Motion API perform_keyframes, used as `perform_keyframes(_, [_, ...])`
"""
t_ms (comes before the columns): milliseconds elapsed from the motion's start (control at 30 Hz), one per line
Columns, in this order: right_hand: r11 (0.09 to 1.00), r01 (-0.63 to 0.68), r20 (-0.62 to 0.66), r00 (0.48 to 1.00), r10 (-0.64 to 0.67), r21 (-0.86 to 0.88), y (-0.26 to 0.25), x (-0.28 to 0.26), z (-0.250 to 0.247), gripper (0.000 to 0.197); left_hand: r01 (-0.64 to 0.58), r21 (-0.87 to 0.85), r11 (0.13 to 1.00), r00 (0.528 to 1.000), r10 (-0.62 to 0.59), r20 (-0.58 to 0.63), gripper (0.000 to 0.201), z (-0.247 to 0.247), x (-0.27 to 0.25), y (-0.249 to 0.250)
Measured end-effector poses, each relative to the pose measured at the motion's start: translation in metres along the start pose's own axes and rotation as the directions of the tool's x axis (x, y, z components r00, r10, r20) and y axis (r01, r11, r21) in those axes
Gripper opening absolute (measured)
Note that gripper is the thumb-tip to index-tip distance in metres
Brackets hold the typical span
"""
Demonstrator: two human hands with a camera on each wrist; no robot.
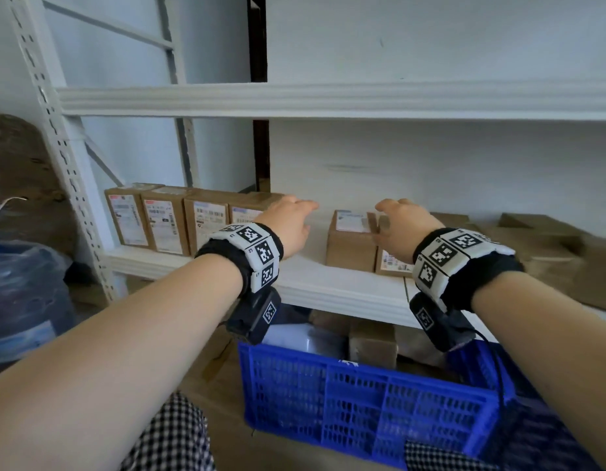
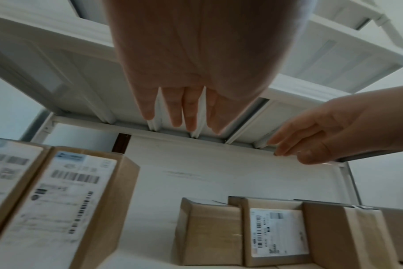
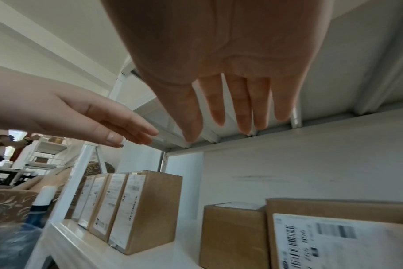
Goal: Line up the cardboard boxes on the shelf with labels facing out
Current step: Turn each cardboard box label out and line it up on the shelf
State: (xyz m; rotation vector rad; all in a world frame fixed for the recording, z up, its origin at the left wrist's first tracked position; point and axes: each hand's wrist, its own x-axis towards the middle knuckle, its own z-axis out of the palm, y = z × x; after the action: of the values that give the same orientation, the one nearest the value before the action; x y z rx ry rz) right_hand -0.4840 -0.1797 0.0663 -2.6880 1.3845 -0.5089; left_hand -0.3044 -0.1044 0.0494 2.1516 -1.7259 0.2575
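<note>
A row of several cardboard boxes (image 1: 165, 219) stands at the left end of the white shelf (image 1: 305, 283), white labels facing out. To their right a lone box (image 1: 350, 241) has its label on top, and beside it a box (image 1: 391, 261) shows a label at the front. My left hand (image 1: 291, 220) hovers open between the row and the lone box, holding nothing. My right hand (image 1: 401, 226) hovers open over the two middle boxes, fingers straight. In the wrist views the left hand (image 2: 184, 112) and the right hand (image 3: 232, 116) are spread in the air above the boxes.
More brown boxes (image 1: 549, 243) lie jumbled at the shelf's right end. A blue plastic crate (image 1: 362, 399) sits on the floor below the shelf. A blue water jug (image 1: 26, 300) stands at left. An upper shelf board (image 1: 328, 100) hangs overhead. A white wall closes the back.
</note>
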Motion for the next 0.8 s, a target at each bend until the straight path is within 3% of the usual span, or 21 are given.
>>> perform_keyframes(300, [0.996,-0.087,0.001,0.996,0.087,0.030,0.034,-0.028,0.010,0.054,-0.055,-0.081,0.995,0.994,0.062,0.090,0.050,0.017,-0.001,0.036])
perform_keyframes(633, [0.992,-0.045,0.072,0.997,0.037,0.114,0.024,0.045,0.074,0.041,0.035,-0.123,0.992,0.986,-0.014,0.164,0.052,0.058,0.049,0.008])
perform_keyframes(800, [0.987,-0.068,0.094,0.994,0.054,0.148,0.033,0.077,0.093,0.048,-0.032,-0.086,0.996,0.980,0.048,0.192,0.052,0.091,0.086,-0.005])
